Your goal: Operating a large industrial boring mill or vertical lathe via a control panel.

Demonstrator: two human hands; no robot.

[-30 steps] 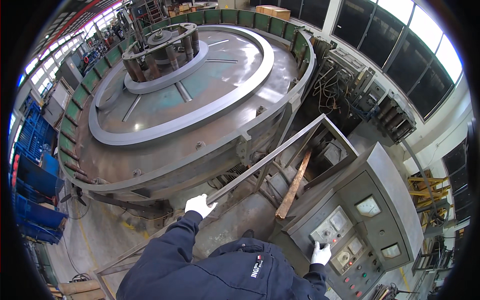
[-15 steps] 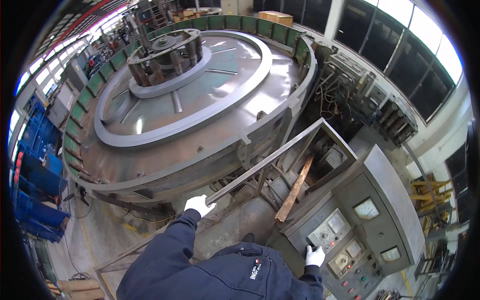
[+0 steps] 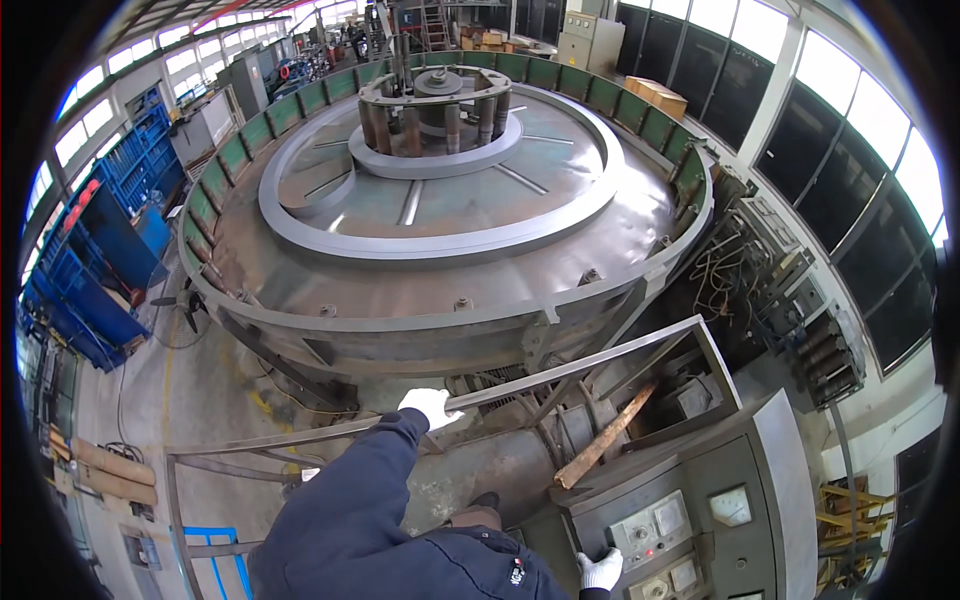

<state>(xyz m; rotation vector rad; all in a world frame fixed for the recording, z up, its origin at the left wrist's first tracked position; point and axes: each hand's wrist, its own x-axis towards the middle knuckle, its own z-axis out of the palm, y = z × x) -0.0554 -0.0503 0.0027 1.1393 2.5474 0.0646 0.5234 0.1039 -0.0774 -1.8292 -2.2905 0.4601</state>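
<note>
My left hand, in a white glove, is closed around the top bar of a metal railing. My right hand, gloved too, is at the left side of a grey control console, beside a light panel with a gauge and a small red light. Its fingers are bent, and whatever they hold is too small to make out. Past the railing lies a large round machine with a green-sided rim, a flat metal disc and a pale ring on it.
A rough wooden plank leans beside the console. Cables and machinery stand along the right wall. Blue metal cabinets are at the left, near a black fan. A wooden crate is behind the machine.
The view has tilted up and turned, so more of the hall shows and less of the console's lower buttons. Both hands keep their places on the railing and at the console.
</note>
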